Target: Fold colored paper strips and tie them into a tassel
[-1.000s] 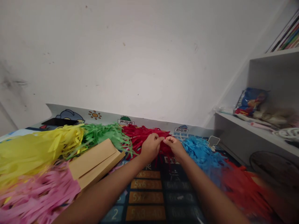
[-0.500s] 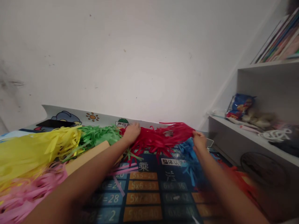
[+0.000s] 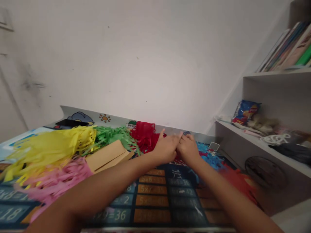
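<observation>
Dark red paper strips (image 3: 145, 137) lie bunched near the back of the printed mat. My left hand (image 3: 167, 147) is over their right part, its thumb raised and its fingers reaching toward my other hand. My right hand (image 3: 188, 149) touches it, with its fingers curled. Whatever lies between or under the two hands is mostly hidden; some red shows around them. Blue strips (image 3: 212, 158) are just right of my right hand. Green strips (image 3: 114, 136) lie left of the red ones.
Yellow strips (image 3: 53, 145), pink strips (image 3: 60, 181) and a tan cardboard piece (image 3: 109, 155) lie on the left. Orange-red strips (image 3: 239, 183) are at the right. A black phone-like slab (image 3: 71, 123) rests at the back left. A white shelf (image 3: 262, 142) holding a blue packet (image 3: 246, 110) stands right.
My hands have come together from either side of the stretched red strips. The red bunch now stands higher at its left end. The view has shifted somewhat left.
</observation>
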Available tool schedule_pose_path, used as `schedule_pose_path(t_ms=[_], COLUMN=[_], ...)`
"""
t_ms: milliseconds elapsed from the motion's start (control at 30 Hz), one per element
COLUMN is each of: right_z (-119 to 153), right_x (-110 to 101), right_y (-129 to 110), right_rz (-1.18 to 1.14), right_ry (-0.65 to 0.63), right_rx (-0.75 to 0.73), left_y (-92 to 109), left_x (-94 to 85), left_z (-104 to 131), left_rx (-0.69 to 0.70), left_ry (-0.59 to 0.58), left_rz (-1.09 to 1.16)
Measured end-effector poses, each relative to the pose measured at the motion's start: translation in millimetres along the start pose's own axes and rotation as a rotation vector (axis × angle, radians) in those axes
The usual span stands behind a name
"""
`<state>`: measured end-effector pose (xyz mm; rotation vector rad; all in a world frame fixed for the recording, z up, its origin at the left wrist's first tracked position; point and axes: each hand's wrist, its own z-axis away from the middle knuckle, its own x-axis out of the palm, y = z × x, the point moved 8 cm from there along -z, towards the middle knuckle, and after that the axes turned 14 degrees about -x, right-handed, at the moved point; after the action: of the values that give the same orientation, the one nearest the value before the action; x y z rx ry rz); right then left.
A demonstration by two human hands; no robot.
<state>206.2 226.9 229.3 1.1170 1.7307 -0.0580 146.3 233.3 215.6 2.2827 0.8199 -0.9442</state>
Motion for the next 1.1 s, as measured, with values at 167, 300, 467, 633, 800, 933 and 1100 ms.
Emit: schedule_pose_path(t_ms=[167, 300, 467, 633, 800, 933, 1100], right_z=[40, 67, 59, 3, -2, 66, 207], right_x=[-13, 43, 119, 103, 110, 119, 59], right_y=[-52, -123, -208, -249, -225, -139, -7], right_rz=[-0.08, -0.663, -1.38, -1.958, -2.27, -2.193, -1.148], right_ry=[0.314, 0.385, 0.317, 0.521, 0.614, 0.816, 0.861], right_rx=[0.21, 0.483, 0.907, 0.7, 0.789, 1.027, 1.426], left_y=[-29, -43, -59, -77, -70, -54, -31], left_x=[-5.7, -26.5, -87.6, -135.4, -89.4, -14.7, 56.9], left_z=[26, 71, 169, 237, 250, 234, 214], left_rx=[-0.05, 0.008, 0.078, -0.119, -0.119, -0.058, -0.049], left_ry=[0.005, 0.08, 0.247, 0.285, 0.29, 0.205, -0.05], left_rz=[-0.03, -0.043, -0.202, -0.332, -0.309, -0.238, -0.151])
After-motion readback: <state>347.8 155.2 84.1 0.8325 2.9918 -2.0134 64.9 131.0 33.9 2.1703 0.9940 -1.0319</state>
